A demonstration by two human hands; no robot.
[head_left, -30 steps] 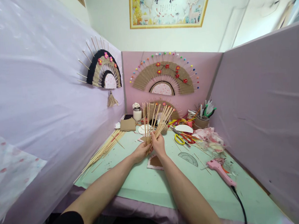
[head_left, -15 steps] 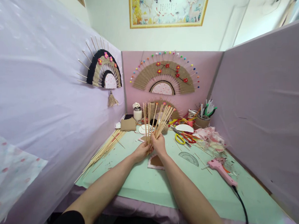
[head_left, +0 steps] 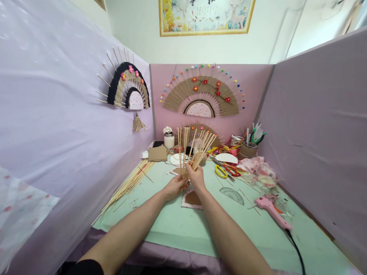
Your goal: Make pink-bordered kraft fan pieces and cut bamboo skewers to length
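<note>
Thin wooden sticks (head_left: pixel 201 148) fan upward in a loose bunch from both hands above the middle of the table. My left hand (head_left: pixel 175 186) is closed around their lower ends. Just to its right, my right hand (head_left: pixel 196 176) is closed on the sticks too, its thumb laid along them. Below the hands lies a half-round brown piece with a pale padded edge (head_left: pixel 191 199), partly covered by my right wrist. A similar piece behind the hands is mostly hidden.
Long sticks (head_left: pixel 127 184) lie along the left side. Scissors (head_left: pixel 221 170), a protractor (head_left: pixel 231 195) and a pink glue gun (head_left: pixel 273 212) with a black cord are on the right. A jar (head_left: pixel 169 140) and cardboard (head_left: pixel 157 153) stand behind. Decorated fans (head_left: pixel 172 98) hang on the partitions.
The tops of the sticks have shifted slightly to the right and spread a little. Both hands keep their hold in nearly the same place.
</note>
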